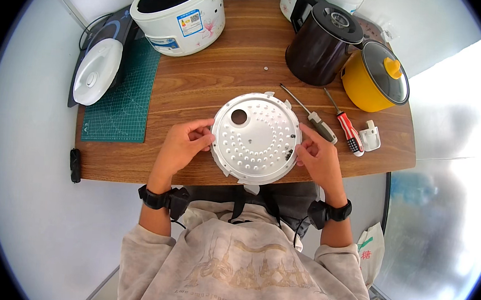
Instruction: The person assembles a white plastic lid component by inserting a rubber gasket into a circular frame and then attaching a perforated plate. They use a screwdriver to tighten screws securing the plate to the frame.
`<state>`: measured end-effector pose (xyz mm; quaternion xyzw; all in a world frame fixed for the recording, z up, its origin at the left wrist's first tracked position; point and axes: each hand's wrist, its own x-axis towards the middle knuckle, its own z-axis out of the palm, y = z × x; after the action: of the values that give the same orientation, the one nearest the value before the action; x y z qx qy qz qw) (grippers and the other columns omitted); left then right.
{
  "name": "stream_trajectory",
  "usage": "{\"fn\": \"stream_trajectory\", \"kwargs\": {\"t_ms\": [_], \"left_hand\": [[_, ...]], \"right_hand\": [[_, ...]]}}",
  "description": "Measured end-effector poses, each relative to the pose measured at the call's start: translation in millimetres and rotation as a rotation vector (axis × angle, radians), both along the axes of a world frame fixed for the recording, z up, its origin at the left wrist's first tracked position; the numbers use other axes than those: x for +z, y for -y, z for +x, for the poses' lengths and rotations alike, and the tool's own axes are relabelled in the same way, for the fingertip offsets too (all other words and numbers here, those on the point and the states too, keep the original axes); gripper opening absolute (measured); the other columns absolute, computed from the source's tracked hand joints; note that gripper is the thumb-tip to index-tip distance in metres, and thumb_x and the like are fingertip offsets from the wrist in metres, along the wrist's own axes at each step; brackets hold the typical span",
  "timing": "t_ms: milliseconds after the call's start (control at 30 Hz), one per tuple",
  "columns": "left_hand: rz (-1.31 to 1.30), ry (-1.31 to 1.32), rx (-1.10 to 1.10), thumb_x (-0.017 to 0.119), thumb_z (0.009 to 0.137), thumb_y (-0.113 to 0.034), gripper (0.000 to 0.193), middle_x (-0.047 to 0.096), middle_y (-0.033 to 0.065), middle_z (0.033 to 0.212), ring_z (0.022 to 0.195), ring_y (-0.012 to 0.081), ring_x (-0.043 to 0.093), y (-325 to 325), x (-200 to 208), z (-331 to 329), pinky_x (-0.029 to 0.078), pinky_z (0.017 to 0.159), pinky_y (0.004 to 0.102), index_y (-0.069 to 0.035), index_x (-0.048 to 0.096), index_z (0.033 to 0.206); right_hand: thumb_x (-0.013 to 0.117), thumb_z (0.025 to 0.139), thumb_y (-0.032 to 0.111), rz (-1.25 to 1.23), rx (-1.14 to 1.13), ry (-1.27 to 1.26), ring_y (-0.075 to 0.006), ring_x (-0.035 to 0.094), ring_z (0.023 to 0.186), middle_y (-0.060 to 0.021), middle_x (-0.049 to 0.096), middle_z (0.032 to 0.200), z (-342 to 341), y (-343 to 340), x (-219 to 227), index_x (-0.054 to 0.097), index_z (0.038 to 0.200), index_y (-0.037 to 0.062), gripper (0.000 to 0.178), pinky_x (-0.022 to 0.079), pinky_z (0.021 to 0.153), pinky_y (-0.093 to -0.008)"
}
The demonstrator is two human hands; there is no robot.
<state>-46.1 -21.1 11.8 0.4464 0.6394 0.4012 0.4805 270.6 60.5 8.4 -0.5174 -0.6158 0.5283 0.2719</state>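
I have the pale metal disc (259,134) near the front edge of the table (183,87), straight ahead of the wearer, and I take it as the centre of my dial. The left hand (184,143) is at its nine o'clock, half curled, with thumb and fingers at the rim; the right hand (318,158) mirrors it at three o'clock, also half curled, gripping the opposite edge. I cannot tell whether the disc is lifted or resting on the wood. Its flat, dimpled face is toward me, with a round hole (239,116) at eleven o'clock and dark fittings (288,154) along the rim between three and four. A grey-handled screwdriver (323,128) lies close by at two o'clock, a red-handled screwdriver (351,135) just beyond it, and a small white plastic piece (370,138) farther out at three. I see a dark kettle (314,55) at one o'clock and a yellow pot (362,83) at two. The white cooker body (176,37) stands open at eleven, while at ten a white lid (104,65) leans over the green mat (123,116).
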Motion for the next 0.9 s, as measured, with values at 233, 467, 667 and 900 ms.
{"fn": "stream_trajectory", "kwargs": {"t_ms": [233, 467, 667, 900], "left_hand": [[-0.039, 0.046, 0.024, 0.073, 0.091, -0.003, 0.037, 0.069, 0.0078, 0.093, 0.078, 0.0105, 0.067, 6, 5, 4, 0.057, 0.069, 0.0236, 0.005, 0.064, 0.126], [-0.085, 0.089, 0.032, 0.075, 0.090, -0.003, 0.028, 0.070, 0.0085, 0.097, 0.083, 0.0116, 0.068, 12, 2, 7, 0.058, 0.073, 0.0252, 0.002, 0.062, 0.115], [-0.096, 0.088, 0.011, 0.076, 0.090, -0.004, 0.027, 0.070, 0.0087, 0.097, 0.083, 0.0117, 0.068, 13, -1, 7, 0.058, 0.072, 0.0253, 0.001, 0.059, 0.112], [-0.084, 0.118, 0.015, 0.076, 0.090, -0.004, 0.029, 0.070, 0.0088, 0.098, 0.082, 0.0119, 0.068, 13, -5, 7, 0.057, 0.072, 0.0256, -0.001, 0.058, 0.112]], "right_hand": [[0.069, 0.087, 0.003, 0.155, 0.005, 0.036, -0.0092, 0.059, 0.068, -0.0055, 0.066, 0.083, 0, -11, -3, 0.065, 0.132, -0.0001, 0.046, 0.051, 0.066, -0.0261], [0.068, 0.086, 0.003, 0.233, 0.045, 0.084, -0.0111, 0.059, 0.068, -0.0053, 0.065, 0.083, -1, -22, -9, 0.068, 0.129, 0.0016, 0.043, 0.051, 0.067, -0.0276], [0.068, 0.086, 0.003, 0.244, 0.040, 0.082, -0.0117, 0.060, 0.069, -0.0059, 0.065, 0.083, -1, -24, -11, 0.069, 0.127, 0.0016, 0.041, 0.052, 0.069, -0.0276], [0.072, 0.084, 0.002, 0.238, 0.016, 0.043, -0.0138, 0.064, 0.076, -0.0075, 0.065, 0.096, -3, -20, -9, 0.066, 0.130, 0.0034, 0.047, 0.054, 0.073, -0.0294]]}}
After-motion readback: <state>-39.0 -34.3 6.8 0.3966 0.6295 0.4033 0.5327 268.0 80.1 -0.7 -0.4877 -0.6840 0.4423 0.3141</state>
